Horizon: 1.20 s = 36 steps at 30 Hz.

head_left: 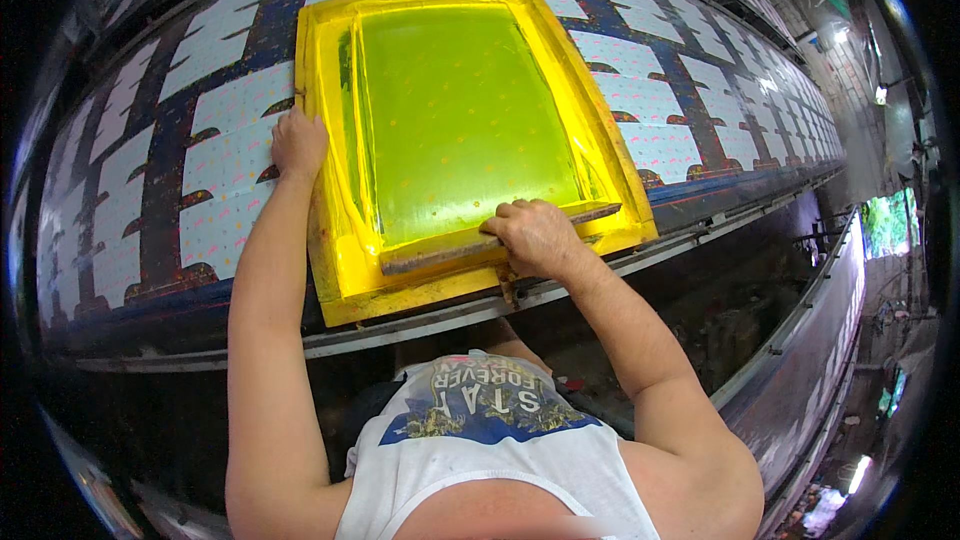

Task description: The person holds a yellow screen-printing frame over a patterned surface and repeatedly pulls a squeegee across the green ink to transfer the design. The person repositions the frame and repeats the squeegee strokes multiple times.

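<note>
Clamped at two places

The yellow frame (420,290) lies at my 12 o'clock, my left hand (300,143) clasping its 9 o'clock side. The wooden bar (440,250) sits at its 6 o'clock, my right hand (537,238) wrapped around it. The frame looks paint-smeared, its mesh (460,120) translucent green, the bar stained. The table's near rail (640,252) passes just below; mesh stretches from bar toward 12.

We see the yellow frame (400,292) brightly lit, with a soft sheen across its green mesh (460,120). Right of the frame, a bright opening (890,224) glares; below the frame lies deep shadow; around it, our view bends into black.
</note>
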Available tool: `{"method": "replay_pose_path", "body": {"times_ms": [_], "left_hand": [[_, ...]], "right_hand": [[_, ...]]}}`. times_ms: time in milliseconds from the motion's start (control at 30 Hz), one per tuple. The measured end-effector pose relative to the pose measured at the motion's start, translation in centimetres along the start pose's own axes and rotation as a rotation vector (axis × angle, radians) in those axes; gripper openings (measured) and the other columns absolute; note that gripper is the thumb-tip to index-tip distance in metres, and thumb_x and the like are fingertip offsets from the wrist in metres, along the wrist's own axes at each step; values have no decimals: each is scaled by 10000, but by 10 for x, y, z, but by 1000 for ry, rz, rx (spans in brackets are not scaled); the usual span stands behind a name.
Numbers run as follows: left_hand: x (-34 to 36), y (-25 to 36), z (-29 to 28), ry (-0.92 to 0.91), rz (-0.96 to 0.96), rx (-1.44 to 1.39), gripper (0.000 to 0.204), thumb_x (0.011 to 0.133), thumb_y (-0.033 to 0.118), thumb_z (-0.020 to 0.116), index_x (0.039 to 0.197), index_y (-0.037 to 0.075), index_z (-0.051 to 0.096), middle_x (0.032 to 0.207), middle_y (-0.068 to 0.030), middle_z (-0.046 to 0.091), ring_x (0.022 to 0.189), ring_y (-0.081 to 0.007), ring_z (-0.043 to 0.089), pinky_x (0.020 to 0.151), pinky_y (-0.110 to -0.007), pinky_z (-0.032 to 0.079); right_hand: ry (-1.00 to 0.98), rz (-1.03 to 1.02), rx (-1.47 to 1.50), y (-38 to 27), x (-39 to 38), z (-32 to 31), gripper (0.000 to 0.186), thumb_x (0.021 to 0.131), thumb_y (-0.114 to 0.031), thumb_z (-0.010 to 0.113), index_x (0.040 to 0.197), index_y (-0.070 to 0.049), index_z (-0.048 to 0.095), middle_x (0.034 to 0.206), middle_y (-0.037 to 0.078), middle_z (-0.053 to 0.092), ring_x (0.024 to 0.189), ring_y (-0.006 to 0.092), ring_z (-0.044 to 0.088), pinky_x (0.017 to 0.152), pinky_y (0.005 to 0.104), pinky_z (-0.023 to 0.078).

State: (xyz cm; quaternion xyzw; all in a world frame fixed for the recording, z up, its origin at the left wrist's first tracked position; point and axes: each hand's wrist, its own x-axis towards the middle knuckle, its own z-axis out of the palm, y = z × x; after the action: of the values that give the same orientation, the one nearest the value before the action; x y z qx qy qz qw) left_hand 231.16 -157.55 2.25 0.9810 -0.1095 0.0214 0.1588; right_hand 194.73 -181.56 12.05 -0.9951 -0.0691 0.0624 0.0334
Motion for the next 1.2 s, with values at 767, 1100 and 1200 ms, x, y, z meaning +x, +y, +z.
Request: {"method": "replay_pose_path", "body": {"times_ms": [767,1100,1200], "left_hand": [[-45,27,-5,128,-181,222,549,1117,363,598,1565,46,577,1302,-257,730,1224,-452,705,1032,-579,588],[-44,25,-5,135,-180,243,533,1113,361,604,1548,52,600,1275,-252,736,1204,-453,713,1020,-589,584],[-43,22,-5,104,-205,221,543,1113,372,595,1561,64,598,1308,-250,731,1218,-453,710,1044,-589,574]], "right_hand": [[94,-428,-29,110,100,32,739,1045,-582,674,1603,-106,583,1712,211,470,1588,448,427,1285,589,372],[155,-674,15,121,136,45,460,1055,-513,682,1235,-106,801,1570,153,622,1531,408,505,1264,578,412],[409,-632,163,141,123,31,270,1009,-364,773,1034,-97,804,1405,130,718,1405,399,618,1188,569,489]]}}
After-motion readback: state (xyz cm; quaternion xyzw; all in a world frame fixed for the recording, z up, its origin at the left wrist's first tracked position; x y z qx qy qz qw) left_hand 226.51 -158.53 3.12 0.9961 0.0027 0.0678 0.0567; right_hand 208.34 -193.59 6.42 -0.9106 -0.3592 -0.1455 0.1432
